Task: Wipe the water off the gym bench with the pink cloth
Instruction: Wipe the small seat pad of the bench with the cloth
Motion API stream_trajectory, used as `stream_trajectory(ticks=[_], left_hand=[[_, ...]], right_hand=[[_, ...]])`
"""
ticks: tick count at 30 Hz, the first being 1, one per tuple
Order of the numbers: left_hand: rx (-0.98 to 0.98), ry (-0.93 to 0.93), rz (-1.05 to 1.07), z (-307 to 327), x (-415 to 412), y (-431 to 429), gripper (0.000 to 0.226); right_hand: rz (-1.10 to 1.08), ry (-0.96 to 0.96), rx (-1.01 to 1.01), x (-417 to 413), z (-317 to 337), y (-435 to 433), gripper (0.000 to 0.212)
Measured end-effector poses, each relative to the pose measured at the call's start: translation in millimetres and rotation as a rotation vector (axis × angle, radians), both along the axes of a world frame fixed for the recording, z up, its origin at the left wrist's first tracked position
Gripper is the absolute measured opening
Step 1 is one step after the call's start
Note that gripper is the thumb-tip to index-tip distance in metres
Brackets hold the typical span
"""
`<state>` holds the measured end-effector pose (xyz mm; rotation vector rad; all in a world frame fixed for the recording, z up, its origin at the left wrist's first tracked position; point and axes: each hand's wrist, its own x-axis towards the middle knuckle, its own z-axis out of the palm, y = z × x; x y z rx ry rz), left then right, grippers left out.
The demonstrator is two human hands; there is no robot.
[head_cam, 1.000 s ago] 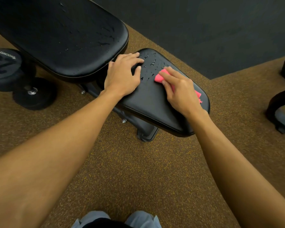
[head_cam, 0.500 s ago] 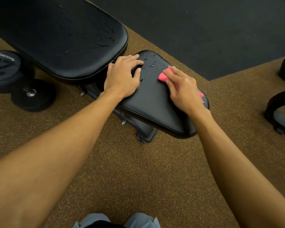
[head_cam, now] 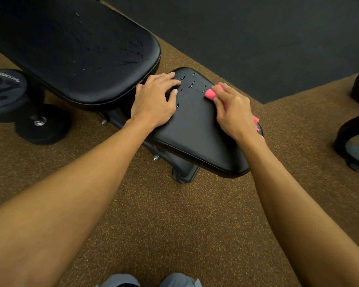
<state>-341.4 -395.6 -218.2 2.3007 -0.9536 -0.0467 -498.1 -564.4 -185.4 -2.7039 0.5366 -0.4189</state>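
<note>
Pressing the pink cloth onto the seat pad of the gym bench, the right hand has its fingers curled over the wad, holding it down against the vinyl. A frayed tail of the cloth pokes out by the wrist at the pad's right edge. The left hand rests flat on the pad's left side, close to the gap below the backrest pad. Its fingers are spread and relaxed and grip nothing, so it seems to be steadying the bench.

Over the last second the cloth has slid a little away from the left hand, toward the seat's far right edge, and the gap between the two hands has widened. That stroke has cleared little. A cluster of water droplets still beads on the far end of the seat between the hands, and one drop sits just beside the left thumb. The near half of the seat looks dry.

The wipe is therefore at an early stage. The cloth probably needs to sweep back left across that wet patch. More streaks glisten along the backrest pad's right end, which is untouched so far. A dumbbell lies on the floor beyond the bench's left side, well apart from the work.
</note>
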Motion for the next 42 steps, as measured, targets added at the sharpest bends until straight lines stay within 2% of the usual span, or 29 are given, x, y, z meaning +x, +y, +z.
stream_trajectory(ticks=[3,8,15,17,22,25,29,35,39,42], left_hand=[[0.0,-0.004,0.002,-0.8,-0.1,-0.4,0.038],[-0.005,-0.001,0.007,-4.0,0.5,0.4,0.038],[-0.031,0.008,0.001,-4.4,2.1,-2.0,0.037],[-0.031,0.004,0.003,-5.0,2.2,-1.5,0.037],[-0.044,0.01,0.004,-7.4,1.9,1.2,0.036],[-0.054,0.02,-0.002,-6.7,0.7,-1.0,0.036],[-0.058,0.023,0.008,-5.0,2.9,-0.3,0.036],[-0.054,0.024,0.009,-5.7,3.3,0.4,0.035],[-0.058,0.03,0.002,-5.7,4.6,0.6,0.036],[-0.064,0.056,-0.01,-5.6,3.8,2.5,0.036]], right_hand=[[0.023,-0.006,0.027,18.7,0.2,7.9,0.033],[0.263,-0.008,-0.011,-4.6,-5.3,10.6,0.037],[0.014,-0.055,0.017,16.8,-1.7,3.8,0.029],[0.032,-0.046,0.034,27.1,-2.1,8.8,0.032],[0.253,-0.013,-0.002,3.3,-5.5,7.5,0.036],[0.161,-0.013,0.016,-11.6,-4.9,-3.5,0.035],[0.03,-0.033,0.004,15.3,-0.4,-3.4,0.025],[0.048,-0.009,0.067,24.6,0.9,21.1,0.03],[0.105,0.088,0.103,9.9,3.8,17.8,0.037],[0.031,0.073,0.117,-0.5,7.6,11.1,0.038]])
